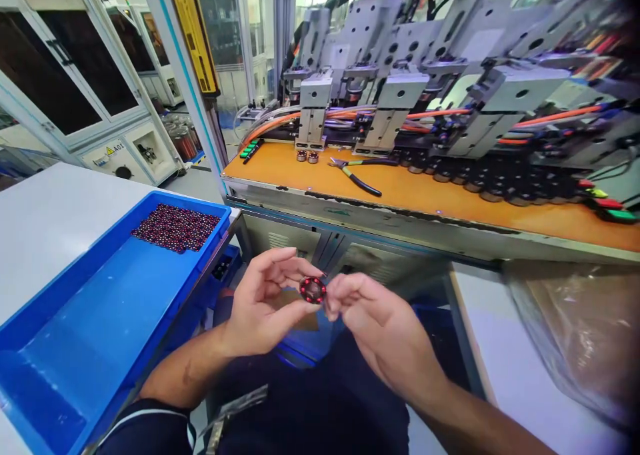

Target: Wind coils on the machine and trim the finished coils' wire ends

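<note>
A small dark ring-shaped part (313, 290) with red spots around its rim is held up in front of my body. My left hand (267, 302) grips it from the left, with the thumb below and the fingers above. On the other side, my right hand (367, 308) has its thumb and fingers pinched together at the ring's right edge; whatever lies between those fingertips is hidden. Many small dark and red parts (175, 227) lie together at the far end of a blue tray (135, 288) on the left.
An orange bench (300, 175) ahead carries pliers (357, 175), two small round parts (307, 156) and a row of dark round pieces (470, 178). Metal machine fixtures (400, 95) stand behind. Clear plastic wrap (575, 328) covers something brown at the right.
</note>
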Demonstrator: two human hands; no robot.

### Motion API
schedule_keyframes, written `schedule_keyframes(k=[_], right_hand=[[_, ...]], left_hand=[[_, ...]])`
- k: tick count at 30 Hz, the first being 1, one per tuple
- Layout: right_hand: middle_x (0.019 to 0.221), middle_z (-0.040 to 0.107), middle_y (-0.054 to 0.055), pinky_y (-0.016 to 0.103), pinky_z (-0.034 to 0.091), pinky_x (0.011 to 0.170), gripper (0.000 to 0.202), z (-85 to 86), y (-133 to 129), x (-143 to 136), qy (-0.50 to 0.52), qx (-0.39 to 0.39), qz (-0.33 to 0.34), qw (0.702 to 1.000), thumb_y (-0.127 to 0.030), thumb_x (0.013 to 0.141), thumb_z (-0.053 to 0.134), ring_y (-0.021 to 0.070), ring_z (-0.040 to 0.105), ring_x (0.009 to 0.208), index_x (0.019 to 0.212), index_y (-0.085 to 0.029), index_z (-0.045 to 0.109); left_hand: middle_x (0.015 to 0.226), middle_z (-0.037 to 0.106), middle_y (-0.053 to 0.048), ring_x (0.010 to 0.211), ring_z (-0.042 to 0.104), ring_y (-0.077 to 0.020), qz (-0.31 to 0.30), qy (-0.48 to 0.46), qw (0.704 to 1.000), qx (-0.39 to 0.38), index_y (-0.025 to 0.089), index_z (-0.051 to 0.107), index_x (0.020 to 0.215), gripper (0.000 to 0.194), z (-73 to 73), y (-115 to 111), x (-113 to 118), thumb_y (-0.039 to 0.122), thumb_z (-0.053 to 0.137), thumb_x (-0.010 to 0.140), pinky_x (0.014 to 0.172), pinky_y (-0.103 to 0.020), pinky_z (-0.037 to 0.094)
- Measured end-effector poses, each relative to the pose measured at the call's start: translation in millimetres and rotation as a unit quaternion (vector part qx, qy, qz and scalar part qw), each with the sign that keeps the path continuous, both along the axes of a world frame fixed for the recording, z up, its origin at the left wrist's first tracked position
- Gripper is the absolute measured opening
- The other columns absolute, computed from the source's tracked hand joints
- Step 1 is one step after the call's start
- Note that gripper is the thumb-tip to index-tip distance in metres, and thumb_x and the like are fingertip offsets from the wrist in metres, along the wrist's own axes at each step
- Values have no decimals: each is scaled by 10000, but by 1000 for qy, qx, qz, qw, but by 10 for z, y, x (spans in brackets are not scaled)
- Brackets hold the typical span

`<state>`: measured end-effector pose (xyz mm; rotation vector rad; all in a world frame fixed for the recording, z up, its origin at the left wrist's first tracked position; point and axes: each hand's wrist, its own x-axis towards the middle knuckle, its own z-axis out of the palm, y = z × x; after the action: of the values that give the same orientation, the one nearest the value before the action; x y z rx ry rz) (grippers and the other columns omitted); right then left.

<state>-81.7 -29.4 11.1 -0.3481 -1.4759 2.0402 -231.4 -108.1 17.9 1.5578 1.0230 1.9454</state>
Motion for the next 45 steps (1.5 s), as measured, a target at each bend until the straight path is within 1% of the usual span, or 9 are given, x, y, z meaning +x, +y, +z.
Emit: schedule_keyframes(k=[5,9,13,18,23,30,33,39,45], right_hand=[[783,510,-12,222,405,708,214,6,47,-11,-4,-2,-23,1000,-336,942,622,107,474,764,791,-191,578],[771,495,-8,235,402,676,221,-21,78,83,-22,35,-15,999,-340,965,569,113,463,735,804,-189,558],[740,521,2,224,422,608,224,160,162,93,-93,117,-16,989,-332,919,604,113,491,679,768,-171,568],[683,533,6,211,417,563,319,325,182,62,-141,167,-13,976,-387,930,561,106,480,626,701,-166,552],[634,510,0,210,387,538,386,374,389,218,-198,244,120,942,-424,942,556,98,457,589,658,-162,546],[1018,609,35,233,473,832,184,565,582,59,-115,368,102,917,-344,806,766,149,589,930,899,-206,689],[962,586,21,220,472,816,151,566,536,-67,-110,364,151,912,-268,874,686,113,585,862,756,-177,661],[781,556,14,206,439,649,254,500,413,-20,-139,324,19,936,-271,908,601,108,517,707,680,-177,540],[687,573,15,222,414,555,294,533,345,130,-207,257,39,943,-370,905,589,120,517,631,680,-182,583]], left_hand=[[1151,701,-62,1008,701,-135,-39,-9,999,-22,283,465,1363,706,-14,-4,6,-44,686,777,869,-239,597],[1173,702,-80,982,719,-157,-95,-66,990,-79,241,613,1223,509,-12,-42,-36,-34,669,798,868,-280,607],[1201,662,-107,1043,682,-174,-119,-53,985,-110,216,703,1140,393,13,-48,-61,9,674,807,882,-289,593],[1115,631,-74,888,678,-125,-133,-114,974,-145,217,742,1058,403,-24,13,-29,92,820,682,817,-259,596],[1004,698,-95,798,706,-142,-151,-169,954,-197,157,736,968,303,-15,-10,-48,178,838,684,746,-269,615],[960,729,-75,768,695,-139,-199,-109,934,-275,155,739,987,325,34,-59,-42,160,837,677,707,-254,597],[823,723,-32,695,689,-121,-209,-108,927,-292,145,732,967,297,17,-72,-32,149,829,687,687,-244,595],[1067,730,-63,841,721,-137,-163,-142,943,-253,214,752,1026,374,-12,-118,-81,91,823,680,773,-256,614],[1032,739,-78,889,728,-162,-137,-103,972,-163,214,761,1026,356,-16,-71,-70,93,816,695,784,-272,629]])
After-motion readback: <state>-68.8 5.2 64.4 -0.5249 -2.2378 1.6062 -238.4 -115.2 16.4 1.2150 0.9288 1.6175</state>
